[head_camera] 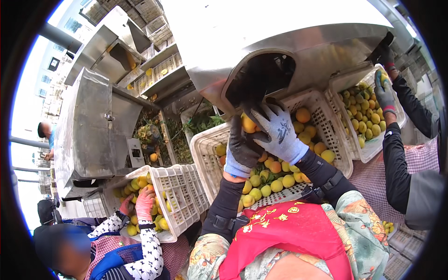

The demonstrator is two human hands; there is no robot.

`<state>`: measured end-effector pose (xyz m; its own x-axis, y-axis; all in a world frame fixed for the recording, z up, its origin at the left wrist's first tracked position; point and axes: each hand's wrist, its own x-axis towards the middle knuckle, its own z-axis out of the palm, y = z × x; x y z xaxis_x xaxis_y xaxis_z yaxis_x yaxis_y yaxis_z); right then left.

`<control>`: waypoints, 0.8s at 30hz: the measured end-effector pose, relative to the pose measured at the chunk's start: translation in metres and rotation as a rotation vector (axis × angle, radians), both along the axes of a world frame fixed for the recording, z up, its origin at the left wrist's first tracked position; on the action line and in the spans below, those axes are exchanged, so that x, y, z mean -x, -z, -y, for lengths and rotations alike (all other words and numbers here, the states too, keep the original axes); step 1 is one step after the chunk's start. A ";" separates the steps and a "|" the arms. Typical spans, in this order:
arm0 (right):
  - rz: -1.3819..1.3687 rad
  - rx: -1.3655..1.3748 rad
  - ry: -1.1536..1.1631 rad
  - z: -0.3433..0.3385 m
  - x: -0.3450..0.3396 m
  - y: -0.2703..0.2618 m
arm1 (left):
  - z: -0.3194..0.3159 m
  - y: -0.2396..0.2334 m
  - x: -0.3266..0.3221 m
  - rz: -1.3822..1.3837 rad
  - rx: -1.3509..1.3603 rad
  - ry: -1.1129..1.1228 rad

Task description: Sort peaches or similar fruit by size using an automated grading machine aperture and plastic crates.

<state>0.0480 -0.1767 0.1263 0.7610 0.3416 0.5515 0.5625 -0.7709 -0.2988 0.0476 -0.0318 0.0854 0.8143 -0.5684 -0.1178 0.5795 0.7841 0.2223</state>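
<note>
A yellow-orange peach (249,124) sits between my two gloved hands, just below the dark oval opening (260,77) of a metal chute. My left hand (241,150), in a glove with a black palm, cups its left side. Around its upper and right sides curl the dark-coated fingers of my right hand (280,131), whose glove back is pale blue. Beneath both hands stands a white plastic crate (206,175) holding many yellow and orange peaches (276,185) and some green leaves. My forearms and hands hide part of the crate's contents.
At right, a co-worker's gloved hand (385,92) is over another peach crate (371,150). At lower left, a person's pink-gloved hands (144,204) are in a tilted crate (182,199) of peaches. A metal housing (87,129) stands left, beside leaf litter (147,129).
</note>
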 end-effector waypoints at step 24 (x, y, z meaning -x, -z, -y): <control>-0.585 -0.046 0.147 0.043 -0.020 0.086 | 0.032 0.199 0.035 1.574 -1.922 1.020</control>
